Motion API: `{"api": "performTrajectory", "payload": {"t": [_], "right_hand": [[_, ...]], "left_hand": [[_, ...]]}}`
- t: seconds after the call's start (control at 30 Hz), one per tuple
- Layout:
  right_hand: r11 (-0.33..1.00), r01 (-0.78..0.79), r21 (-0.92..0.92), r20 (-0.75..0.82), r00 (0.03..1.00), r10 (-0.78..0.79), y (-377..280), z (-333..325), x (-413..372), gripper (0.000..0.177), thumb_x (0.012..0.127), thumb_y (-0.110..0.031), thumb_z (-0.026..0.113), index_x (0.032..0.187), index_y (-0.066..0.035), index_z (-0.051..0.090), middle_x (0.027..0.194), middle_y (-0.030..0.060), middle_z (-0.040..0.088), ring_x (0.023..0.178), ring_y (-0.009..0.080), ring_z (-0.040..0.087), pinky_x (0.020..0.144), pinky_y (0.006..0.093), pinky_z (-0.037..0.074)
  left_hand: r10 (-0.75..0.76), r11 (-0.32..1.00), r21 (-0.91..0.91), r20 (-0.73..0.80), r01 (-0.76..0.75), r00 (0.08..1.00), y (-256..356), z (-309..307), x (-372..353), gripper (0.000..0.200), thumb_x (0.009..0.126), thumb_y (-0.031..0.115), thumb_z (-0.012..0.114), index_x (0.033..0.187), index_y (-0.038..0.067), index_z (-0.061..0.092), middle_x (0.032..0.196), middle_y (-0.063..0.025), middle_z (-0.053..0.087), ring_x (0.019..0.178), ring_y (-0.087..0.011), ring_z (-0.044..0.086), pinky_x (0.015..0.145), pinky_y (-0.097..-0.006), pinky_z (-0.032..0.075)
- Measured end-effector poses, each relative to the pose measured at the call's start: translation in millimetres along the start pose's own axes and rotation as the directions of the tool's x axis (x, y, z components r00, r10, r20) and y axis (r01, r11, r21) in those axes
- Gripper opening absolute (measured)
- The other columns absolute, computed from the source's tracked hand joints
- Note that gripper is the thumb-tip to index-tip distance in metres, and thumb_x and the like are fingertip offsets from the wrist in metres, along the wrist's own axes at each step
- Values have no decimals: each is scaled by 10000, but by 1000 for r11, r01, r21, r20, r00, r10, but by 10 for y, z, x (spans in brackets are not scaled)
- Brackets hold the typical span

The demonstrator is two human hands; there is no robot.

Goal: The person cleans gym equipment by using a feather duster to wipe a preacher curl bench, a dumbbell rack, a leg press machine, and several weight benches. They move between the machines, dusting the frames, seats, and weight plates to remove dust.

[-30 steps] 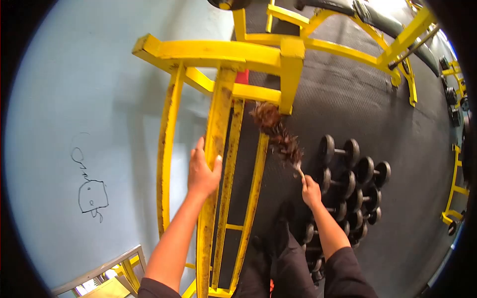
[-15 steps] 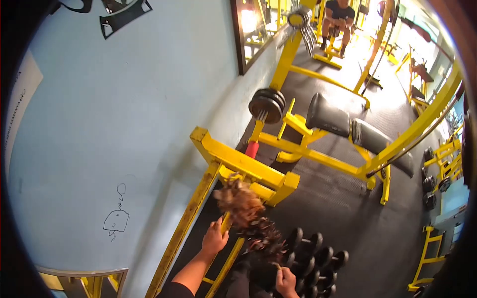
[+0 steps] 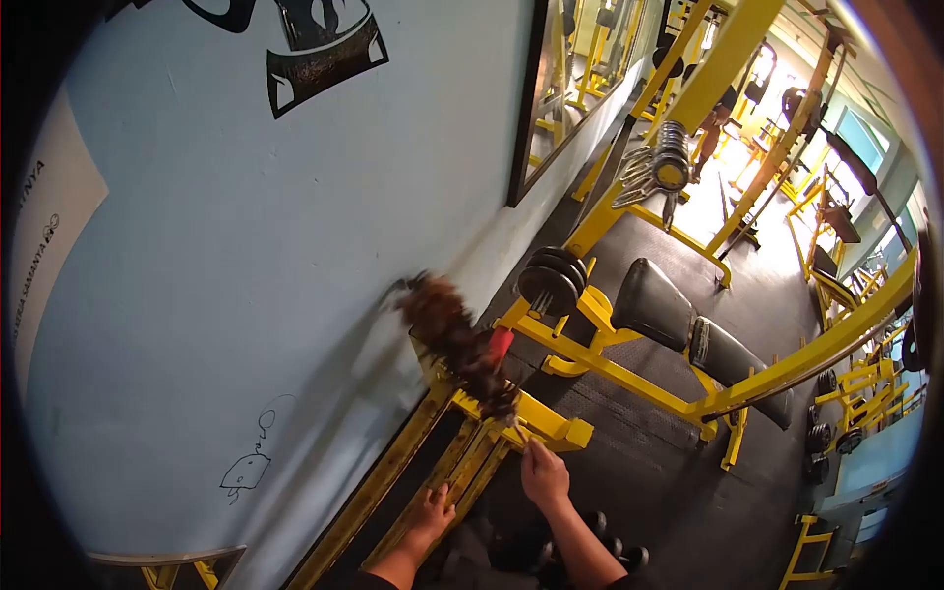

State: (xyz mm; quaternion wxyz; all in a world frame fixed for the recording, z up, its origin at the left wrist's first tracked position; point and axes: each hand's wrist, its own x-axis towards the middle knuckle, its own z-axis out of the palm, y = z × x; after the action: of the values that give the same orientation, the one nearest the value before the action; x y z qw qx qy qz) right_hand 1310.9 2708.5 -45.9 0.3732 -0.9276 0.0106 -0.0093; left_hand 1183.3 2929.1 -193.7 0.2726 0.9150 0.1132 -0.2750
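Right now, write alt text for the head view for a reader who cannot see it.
In a gym, the right hand holds a brown feather duster, blurred, over the top of a yellow frame beside a pale blue wall; the left hand rests on the frame's rail. A black padded bench stands beyond.

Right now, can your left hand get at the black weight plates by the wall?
Probably not from here. The left hand holds the yellow rack low down, and the rack's top bar stands between it and the weight plates.
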Motion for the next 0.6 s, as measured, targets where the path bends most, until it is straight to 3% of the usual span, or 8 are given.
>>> {"api": "performTrajectory", "payload": {"t": [0.1,0.2,0.27,0.3,0.4,0.47,0.57,0.6], "right_hand": [[999,-17,36,17,1000,16,90,35,12,252,958,-243,554,1140,-102,657,884,182,698,825,393,680,680,478,536],[994,92,-50,34,995,-90,168,74,-70,211,959,-208,559,1101,-86,656,819,185,674,787,380,683,654,440,531],[964,-138,228,-36,988,150,299,274,-168,133,962,-123,587,1037,-29,644,672,146,583,590,149,591,575,319,472],[929,-140,342,-48,985,166,245,322,-225,112,967,-111,593,1022,-25,641,636,81,530,593,63,475,550,273,424],[927,-149,345,-14,986,163,114,347,-458,134,973,-128,586,1027,-24,651,629,52,539,571,78,486,541,275,421],[914,-296,277,55,955,293,167,401,-606,160,977,-149,583,1036,-23,661,628,55,537,570,80,493,542,278,428],[853,-387,351,56,918,393,472,584,-886,170,974,-165,584,1035,-31,670,639,107,550,553,108,504,549,297,444],[880,-336,335,91,941,325,554,566,-974,162,969,-161,592,1030,-33,670,645,107,569,557,122,541,553,304,457]], "left_hand": [[16,999,36,22,-17,1000,-73,56,60,692,960,470,545,1536,167,312,1527,-258,363,1344,-407,466,1030,-488,476],[84,995,58,13,-85,996,-199,168,129,706,986,504,481,1583,269,189,1575,-199,320,1294,-419,510,996,-520,498],[51,999,-22,41,-50,998,-172,150,133,701,981,479,510,1572,244,214,1549,-206,360,1296,-419,506,996,-517,497],[58,998,-23,42,-57,997,-147,109,137,701,981,479,510,1572,244,214,1549,-206,360,1296,-419,506,996,-517,497],[113,993,-25,2,-113,994,-156,128,103,699,973,447,545,1555,207,242,1528,-221,385,1303,-417,500,994,-510,500],[252,967,-5,-163,-257,954,-204,183,105,703,961,421,574,1544,183,261,1483,-227,439,1273,-420,520,964,-509,511],[90,995,-26,-63,-92,994,-41,22,43,688,950,393,593,1528,154,306,1419,-221,499,1267,-408,519,970,-491,500],[88,996,0,-34,-88,996,-78,50,-2,688,950,393,593,1528,154,306,1419,-221,499,1267,-408,519,970,-491,500]]}}
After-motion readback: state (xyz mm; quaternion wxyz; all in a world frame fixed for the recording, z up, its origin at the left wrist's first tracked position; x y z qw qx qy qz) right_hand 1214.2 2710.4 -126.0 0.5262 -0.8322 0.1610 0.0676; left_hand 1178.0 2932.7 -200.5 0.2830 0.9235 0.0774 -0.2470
